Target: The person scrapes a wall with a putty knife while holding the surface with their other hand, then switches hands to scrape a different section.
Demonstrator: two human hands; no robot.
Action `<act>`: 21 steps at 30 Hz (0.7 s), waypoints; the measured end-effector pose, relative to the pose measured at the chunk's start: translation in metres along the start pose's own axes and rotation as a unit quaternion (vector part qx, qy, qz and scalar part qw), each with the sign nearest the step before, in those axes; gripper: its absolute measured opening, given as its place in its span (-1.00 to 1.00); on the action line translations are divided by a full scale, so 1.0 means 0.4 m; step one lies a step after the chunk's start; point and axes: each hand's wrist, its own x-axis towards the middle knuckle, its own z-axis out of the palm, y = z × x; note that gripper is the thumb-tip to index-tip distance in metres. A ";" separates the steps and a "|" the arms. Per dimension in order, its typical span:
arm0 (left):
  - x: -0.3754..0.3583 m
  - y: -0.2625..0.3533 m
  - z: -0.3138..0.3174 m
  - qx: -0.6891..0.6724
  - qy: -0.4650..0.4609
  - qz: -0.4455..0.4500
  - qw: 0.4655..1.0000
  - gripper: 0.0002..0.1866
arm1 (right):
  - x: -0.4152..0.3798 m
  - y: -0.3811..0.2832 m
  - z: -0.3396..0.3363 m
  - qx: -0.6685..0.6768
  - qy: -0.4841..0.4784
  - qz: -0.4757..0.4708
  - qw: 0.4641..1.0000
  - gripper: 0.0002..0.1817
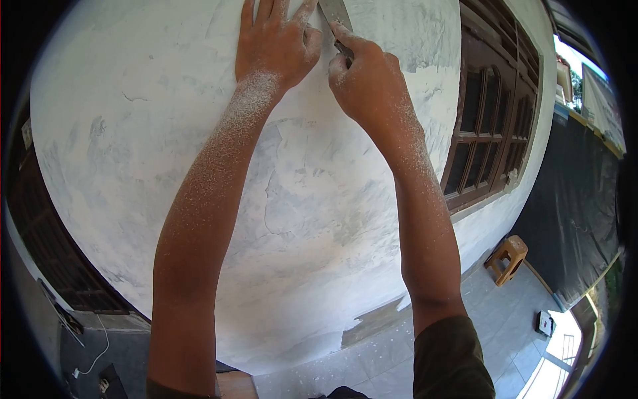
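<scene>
Both my arms reach up against a patchy white and grey wall (319,179). My left hand (276,43) lies on the wall near the top edge, its fingers spread and partly cut off by the frame; it holds nothing. Just right of it, my right hand (369,73) grips a scraper (335,16), with the forefinger stretched along it. The metal blade points up at the wall and runs out of the frame. White dust covers both wrists and forearms. Thin cracks and rough patches show in the wall's coating.
A brown wooden window (488,113) is set in the wall at the right. An orange-brown stool (508,259) stands on the tiled floor (472,312) below it. Dark sheeting (575,206) hangs at the far right. At the lower left lies a white cable (105,342).
</scene>
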 end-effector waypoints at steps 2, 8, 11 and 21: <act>0.002 0.007 -0.006 0.002 -0.007 0.002 1.000 -0.34 | 0.010 0.002 0.002 -0.005 0.006 0.000 1.000 -0.53; 0.002 -0.006 0.008 0.004 0.017 0.007 1.000 -0.35 | -0.020 0.008 0.006 0.006 -0.006 0.009 1.000 -0.53; 0.003 0.000 -0.001 0.002 0.007 0.007 1.000 -0.35 | 0.018 0.005 -0.004 0.005 -0.002 0.008 1.000 -0.49; 0.001 -0.007 0.012 0.024 0.030 0.022 0.999 -0.35 | 0.025 0.004 0.012 0.005 0.010 0.012 1.000 -0.50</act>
